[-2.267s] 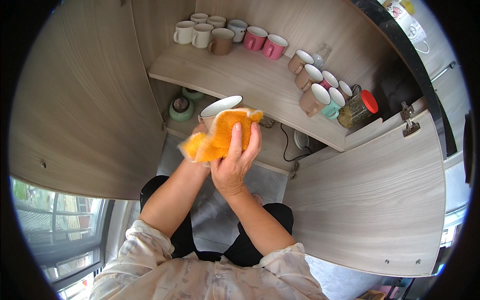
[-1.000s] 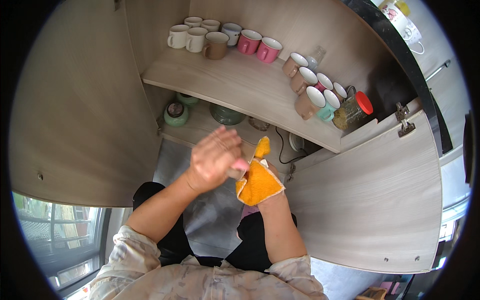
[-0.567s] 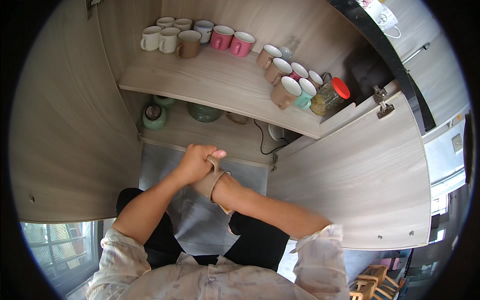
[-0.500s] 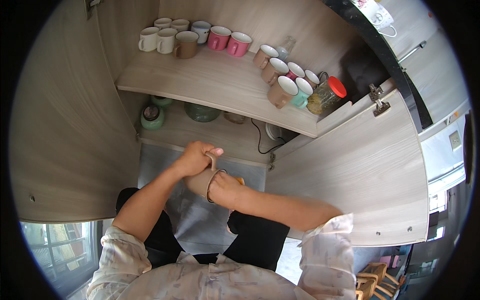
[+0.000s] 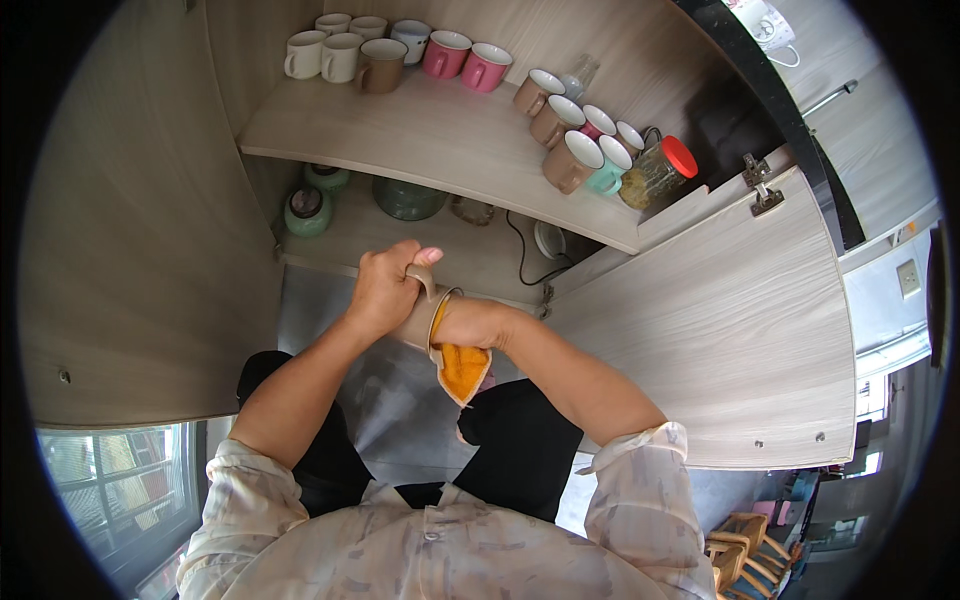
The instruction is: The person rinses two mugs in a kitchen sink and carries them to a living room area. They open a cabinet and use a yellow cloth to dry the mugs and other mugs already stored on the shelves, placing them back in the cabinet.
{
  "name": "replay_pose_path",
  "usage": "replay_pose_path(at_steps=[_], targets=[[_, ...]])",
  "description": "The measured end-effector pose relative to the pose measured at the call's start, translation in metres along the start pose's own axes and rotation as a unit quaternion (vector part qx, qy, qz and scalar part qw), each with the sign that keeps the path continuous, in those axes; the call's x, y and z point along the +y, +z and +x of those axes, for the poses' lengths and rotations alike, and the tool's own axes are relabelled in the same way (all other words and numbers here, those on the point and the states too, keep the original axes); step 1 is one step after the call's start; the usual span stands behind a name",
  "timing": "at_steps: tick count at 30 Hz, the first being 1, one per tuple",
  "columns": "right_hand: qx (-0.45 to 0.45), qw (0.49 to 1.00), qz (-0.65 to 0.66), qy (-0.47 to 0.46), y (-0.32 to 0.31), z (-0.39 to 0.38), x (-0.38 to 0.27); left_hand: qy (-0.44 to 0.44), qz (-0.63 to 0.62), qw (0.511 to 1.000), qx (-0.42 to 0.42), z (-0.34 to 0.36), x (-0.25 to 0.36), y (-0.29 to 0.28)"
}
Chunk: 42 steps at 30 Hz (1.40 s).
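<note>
My left hand [image 5: 381, 292] is closed around a brown mug [image 5: 416, 326], with fingers at its handle. The mug is tilted onto its side, its mouth facing right. The fingers of my right hand [image 5: 468, 322] are inside the mug's mouth together with an orange cloth [image 5: 463, 372]. Part of this cloth hangs out below the rim, showing a pale edge. My right fingertips are hidden by the mug. Both hands are in front of the open cabinet, above the grey floor [image 5: 390, 420].
White mugs [image 5: 341, 58], a brown mug [image 5: 381, 68] and pink mugs [image 5: 487, 69] line the upper shelf [image 5: 420, 125]. At its right stand several more mugs [image 5: 573, 163] and a red-lidded jar [image 5: 661, 172]. Below are green jars [image 5: 307, 212] and a cable [image 5: 521, 262]. Open doors [image 5: 700, 320] flank me.
Both hands and the mug are a little higher in view. My right hand has turned in the mug, and much more of the orange cloth now hangs out below the rim.
</note>
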State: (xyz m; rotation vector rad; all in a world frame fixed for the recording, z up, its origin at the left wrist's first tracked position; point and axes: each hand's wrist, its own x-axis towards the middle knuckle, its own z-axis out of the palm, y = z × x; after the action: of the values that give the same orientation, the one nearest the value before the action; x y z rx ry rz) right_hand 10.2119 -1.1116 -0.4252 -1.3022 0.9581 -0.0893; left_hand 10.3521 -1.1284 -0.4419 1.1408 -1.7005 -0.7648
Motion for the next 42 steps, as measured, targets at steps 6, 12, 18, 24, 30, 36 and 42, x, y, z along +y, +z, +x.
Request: replay_pose_path(at_steps=[6, 12, 18, 24, 30, 36, 42], targets=[[0.148, 0.859, 0.459, -0.171, 0.027, -0.034, -0.013, 0.037, -0.234, 0.965, 0.11, 0.011, -0.002, -0.016], [0.356, 0.766, 0.434, -0.313, -0.003, -0.104, 0.006, -0.095, -0.516, 0.85, 0.038, 0.025, -0.005, -0.048], [0.338, 0.875, 0.105, -0.329, 0.015, -0.094, -0.033, -0.133, -0.537, 0.833, -0.001, 0.02, 0.006, -0.044], [0.408, 0.638, -0.592, -0.275, 0.03, -0.018, -0.063, -0.11, -0.452, 0.885, -0.004, 0.014, -0.031, -0.018], [0.489, 0.723, -0.444, -0.204, 0.001, 0.009, -0.028, 0.009, -0.14, 0.985, 0.102, 0.019, -0.018, -0.019], [0.295, 0.835, 0.432, -0.173, 0.031, 0.064, 0.034, 0.27, 0.121, 0.935, 0.195, 0.019, -0.006, -0.027], [0.16, 0.859, 0.446, -0.192, 0.043, -0.01, -0.013, -0.023, -0.409, 0.879, 0.246, 0.034, -0.008, -0.051]])
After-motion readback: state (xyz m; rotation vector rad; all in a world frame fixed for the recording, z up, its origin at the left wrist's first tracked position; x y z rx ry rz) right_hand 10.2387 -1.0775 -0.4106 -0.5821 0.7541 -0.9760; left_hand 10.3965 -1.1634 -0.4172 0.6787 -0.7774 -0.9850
